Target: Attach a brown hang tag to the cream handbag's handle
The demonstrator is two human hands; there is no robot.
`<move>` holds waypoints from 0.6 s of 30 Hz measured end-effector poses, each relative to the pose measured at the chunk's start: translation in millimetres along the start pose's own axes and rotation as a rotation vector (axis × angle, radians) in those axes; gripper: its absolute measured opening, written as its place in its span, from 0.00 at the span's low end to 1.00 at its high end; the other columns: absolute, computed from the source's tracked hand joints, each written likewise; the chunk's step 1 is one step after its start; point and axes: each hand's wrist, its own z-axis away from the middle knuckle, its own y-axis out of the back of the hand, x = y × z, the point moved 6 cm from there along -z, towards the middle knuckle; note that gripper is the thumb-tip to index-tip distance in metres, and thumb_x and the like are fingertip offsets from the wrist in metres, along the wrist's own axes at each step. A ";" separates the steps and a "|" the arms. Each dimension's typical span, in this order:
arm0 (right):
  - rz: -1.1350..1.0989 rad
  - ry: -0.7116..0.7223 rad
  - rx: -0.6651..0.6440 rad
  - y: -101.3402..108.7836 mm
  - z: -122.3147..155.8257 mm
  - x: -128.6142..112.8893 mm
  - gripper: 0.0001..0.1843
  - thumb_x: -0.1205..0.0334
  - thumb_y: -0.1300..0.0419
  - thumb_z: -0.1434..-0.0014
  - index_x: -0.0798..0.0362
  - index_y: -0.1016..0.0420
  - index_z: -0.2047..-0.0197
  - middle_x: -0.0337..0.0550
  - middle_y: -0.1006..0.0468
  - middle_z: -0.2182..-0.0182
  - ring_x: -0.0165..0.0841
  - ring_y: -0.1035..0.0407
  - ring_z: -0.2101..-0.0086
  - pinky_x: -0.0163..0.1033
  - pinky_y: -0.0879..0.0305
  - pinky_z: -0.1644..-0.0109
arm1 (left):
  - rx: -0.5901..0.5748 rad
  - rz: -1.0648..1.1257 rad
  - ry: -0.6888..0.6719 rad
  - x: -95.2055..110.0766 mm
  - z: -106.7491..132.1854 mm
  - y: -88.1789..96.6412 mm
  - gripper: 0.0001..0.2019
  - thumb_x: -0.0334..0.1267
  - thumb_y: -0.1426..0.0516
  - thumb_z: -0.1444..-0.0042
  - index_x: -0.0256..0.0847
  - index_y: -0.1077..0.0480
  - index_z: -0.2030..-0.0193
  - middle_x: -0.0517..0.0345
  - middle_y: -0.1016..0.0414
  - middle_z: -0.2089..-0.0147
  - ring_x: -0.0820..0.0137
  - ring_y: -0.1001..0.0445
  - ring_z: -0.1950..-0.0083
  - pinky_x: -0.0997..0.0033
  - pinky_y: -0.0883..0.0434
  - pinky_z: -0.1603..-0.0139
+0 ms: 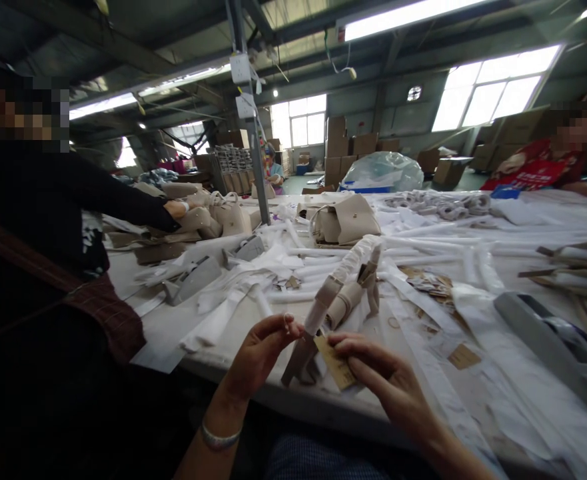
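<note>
My right hand holds a tan card hang tag between thumb and fingers. My left hand, with a bracelet at the wrist, is closed in a pinch on a thin pale string just left of the tag. Right behind both hands lies a beige bag strap, partly wrapped in white paper and rolled up, with a loose end hanging toward the table edge. Where the string runs between tag and strap is too small to tell.
White wrapping and paper rolls cover the table. A beige handbag stands farther back, and grey tape dispensers lie at right and left. Loose tan cards are scattered at right. A person in black reaches over more bags at left; a metal post rises mid-table.
</note>
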 end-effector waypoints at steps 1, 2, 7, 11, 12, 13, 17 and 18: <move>-0.020 0.007 -0.048 -3.1 -1.1 -1.5 0.12 0.53 0.39 0.37 0.46 0.18 0.54 0.49 0.22 0.47 0.46 0.31 0.44 0.49 0.32 0.40 | 0.005 0.006 -0.012 -1.3 -1.7 -1.9 0.14 0.39 0.31 0.50 0.41 0.21 0.56 0.55 0.21 0.64 0.68 0.22 0.60 0.64 0.27 0.48; -0.035 0.018 -0.082 -5.9 -2.8 -2.8 0.13 0.55 0.40 0.36 0.45 0.19 0.51 0.48 0.23 0.46 0.46 0.32 0.43 0.49 0.34 0.39 | 0.009 -0.004 -0.024 -2.3 -3.7 -3.5 0.16 0.38 0.31 0.51 0.41 0.21 0.54 0.56 0.21 0.65 0.72 0.24 0.65 0.67 0.26 0.54; 0.074 0.156 0.020 -13.6 -18.3 -9.0 0.13 0.61 0.37 0.38 0.44 0.19 0.51 0.45 0.19 0.51 0.41 0.27 0.50 0.45 0.31 0.42 | 0.028 -0.154 -0.093 -0.5 -12.1 -9.1 0.22 0.44 0.30 0.52 0.44 0.22 0.49 0.51 0.21 0.57 0.82 0.38 0.76 0.80 0.42 0.78; 0.165 0.252 0.098 -19.9 -27.8 -20.2 0.07 0.61 0.37 0.38 0.45 0.17 0.57 0.43 0.18 0.59 0.37 0.24 0.59 0.39 0.28 0.54 | -0.050 -0.293 -0.155 8.3 -8.8 -16.2 0.28 0.54 0.31 0.54 0.39 0.22 0.49 0.50 0.22 0.64 0.74 0.32 0.69 0.76 0.34 0.69; 0.190 0.273 0.094 -22.1 -29.3 -24.4 0.08 0.61 0.37 0.37 0.44 0.17 0.57 0.43 0.18 0.60 0.36 0.24 0.60 0.38 0.28 0.56 | -0.058 -0.306 -0.182 11.2 -6.7 -17.1 0.29 0.57 0.31 0.54 0.38 0.21 0.50 0.48 0.21 0.61 0.69 0.28 0.65 0.74 0.31 0.65; 0.222 0.292 0.087 -24.2 -30.5 -28.8 0.08 0.61 0.38 0.36 0.44 0.17 0.56 0.42 0.19 0.61 0.36 0.25 0.61 0.37 0.29 0.57 | -0.061 -0.312 -0.206 13.8 -4.7 -17.6 0.30 0.58 0.32 0.55 0.39 0.21 0.51 0.46 0.21 0.56 0.64 0.26 0.59 0.71 0.28 0.59; 0.448 0.322 0.049 -34.5 -35.2 -41.2 0.11 0.62 0.40 0.35 0.44 0.18 0.53 0.42 0.19 0.63 0.34 0.25 0.65 0.36 0.32 0.61 | 0.001 -0.391 -0.224 20.0 0.1 -14.5 0.23 0.49 0.30 0.54 0.44 0.21 0.51 0.48 0.22 0.47 0.55 0.26 0.44 0.63 0.28 0.44; 0.518 0.323 0.035 -37.5 -36.3 -42.7 0.12 0.63 0.41 0.36 0.44 0.18 0.52 0.42 0.19 0.63 0.34 0.25 0.65 0.36 0.33 0.61 | 0.041 -0.426 -0.231 22.3 0.7 -12.7 0.20 0.46 0.30 0.53 0.45 0.20 0.53 0.49 0.21 0.49 0.56 0.25 0.45 0.63 0.27 0.44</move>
